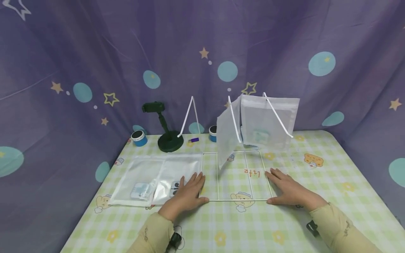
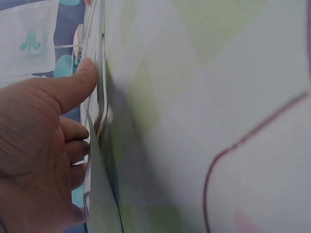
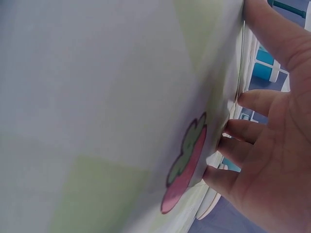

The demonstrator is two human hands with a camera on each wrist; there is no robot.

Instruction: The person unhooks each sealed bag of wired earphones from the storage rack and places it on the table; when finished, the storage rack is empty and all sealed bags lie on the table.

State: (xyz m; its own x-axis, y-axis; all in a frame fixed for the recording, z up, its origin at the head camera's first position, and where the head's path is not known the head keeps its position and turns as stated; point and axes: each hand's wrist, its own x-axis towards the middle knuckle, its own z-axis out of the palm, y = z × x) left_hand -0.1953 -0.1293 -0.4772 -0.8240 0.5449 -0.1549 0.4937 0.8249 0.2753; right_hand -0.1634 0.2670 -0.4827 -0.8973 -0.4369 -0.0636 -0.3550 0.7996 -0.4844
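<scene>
White wire rack (image 1: 226, 200) on checked cloth (image 1: 253, 225), framed at both ends

Rack stands mid-table with three peaked prongs (image 1: 233, 116) rising over a flat base. Left hand (image 1: 188, 195) lies at the base's left end, right hand (image 1: 286, 188) at its right end, thumbs near the front corners. Grip: both have fingers extended and relaxed; neither is curled round anything.

Step in hand, as I judge it: squaring or steadying the base. The next move would call for even pressure from both sides, so the base does not skew, before any pouch is handled.

Two translucent pouch panels are up among the prongs: a broad one (image 1: 270, 123) facing front, and one turned edgewise (image 1: 226, 133) that hangs over the base. Cannot tell whether they are joined. Two more panels lie flat to the left, the outer (image 1: 133, 172) and the inner (image 1: 181, 163); the left hand is right at the inner one's edge, so it could snag there.

Behind: dark green stand (image 1: 171, 141), purple stick (image 1: 194, 140), blue tub (image 1: 139, 140) far left. A second blue tub (image 1: 213, 134) sits close behind the turned panel and might limit pushing the rack back.
</scene>
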